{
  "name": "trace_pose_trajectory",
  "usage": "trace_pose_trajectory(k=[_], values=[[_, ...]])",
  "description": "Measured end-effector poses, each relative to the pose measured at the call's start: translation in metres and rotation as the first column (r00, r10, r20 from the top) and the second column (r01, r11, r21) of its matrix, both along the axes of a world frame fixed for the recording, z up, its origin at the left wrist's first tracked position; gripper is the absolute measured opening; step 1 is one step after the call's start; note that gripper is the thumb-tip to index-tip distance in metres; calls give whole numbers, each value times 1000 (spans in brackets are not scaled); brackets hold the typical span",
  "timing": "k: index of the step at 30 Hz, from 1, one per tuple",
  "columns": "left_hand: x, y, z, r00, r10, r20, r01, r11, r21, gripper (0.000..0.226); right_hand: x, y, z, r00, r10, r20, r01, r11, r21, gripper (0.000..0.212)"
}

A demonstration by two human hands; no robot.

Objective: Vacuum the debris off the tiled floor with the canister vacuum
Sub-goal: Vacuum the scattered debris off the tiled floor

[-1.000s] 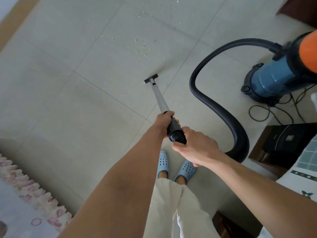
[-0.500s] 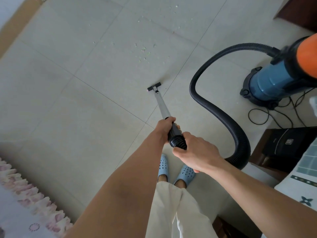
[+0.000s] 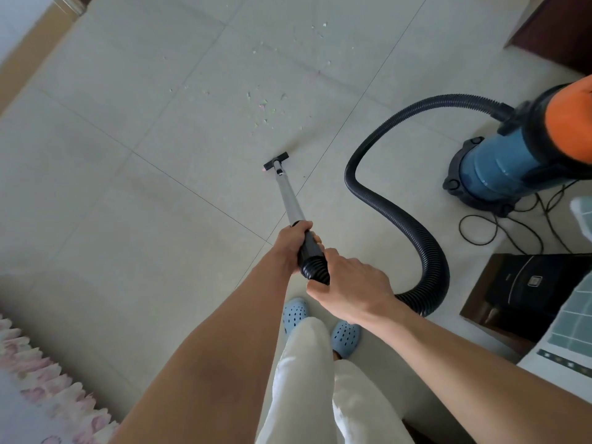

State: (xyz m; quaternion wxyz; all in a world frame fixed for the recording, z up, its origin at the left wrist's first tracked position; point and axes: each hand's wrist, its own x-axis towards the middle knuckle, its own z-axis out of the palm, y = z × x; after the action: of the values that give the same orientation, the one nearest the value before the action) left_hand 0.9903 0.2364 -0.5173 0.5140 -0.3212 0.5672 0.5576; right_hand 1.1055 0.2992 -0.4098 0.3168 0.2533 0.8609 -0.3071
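Ahead, scattered debris (image 3: 264,105) lies beyond the nozzle (image 3: 275,160) on the floor (image 3: 128,187). Left hand (image 3: 293,240) and right hand (image 3: 349,288) both grip the wand (image 3: 291,200). Rightward, the looping hose (image 3: 407,225) could tug the vacuum (image 3: 512,161) over its cord (image 3: 499,229).

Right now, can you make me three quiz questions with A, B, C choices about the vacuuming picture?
1. Where are the pale scattered crumbs?
A beyond the small black floor nozzle
B under the shoes
C on the canister

2. What colour is the round canister vacuum body?
A green
B blue
C white

3. What are the hands doing?
A both hang free
B one points
C both grip the wand

Answers: 1 A, the crumbs lie past the nozzle. 2 B, blue under an orange top. 3 C, left hand holds the wand, right hand the ribbed black hose end.
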Motion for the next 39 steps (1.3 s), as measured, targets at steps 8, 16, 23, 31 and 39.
trace_pose_trajectory(k=[8, 16, 23, 31, 39], values=[[-66, 15, 0, 999, 12, -49, -11, 1000, 5, 17, -63, 19, -2, 1000, 4, -17, -4, 999, -36, 34], [-209, 26, 5, 989, 97, -107, -99, 995, -16, 14, -206, 51, 7, 997, 46, 64, -31, 976, -215, 39], [-339, 28, 16, 958, 210, -194, -215, 977, -7, 17, -342, 78, 8, 997, 64, 47, -34, 884, -467, 38], [-460, 32, 20, 906, 318, -280, -329, 944, 9, 19, -447, 95, 4, 982, 172, -82, -191, 897, -399, 31], [-549, 50, 10, 856, 424, -297, -434, 900, 33, 17, -549, 117, -1, 970, 233, -68, -240, 879, -412, 23]])
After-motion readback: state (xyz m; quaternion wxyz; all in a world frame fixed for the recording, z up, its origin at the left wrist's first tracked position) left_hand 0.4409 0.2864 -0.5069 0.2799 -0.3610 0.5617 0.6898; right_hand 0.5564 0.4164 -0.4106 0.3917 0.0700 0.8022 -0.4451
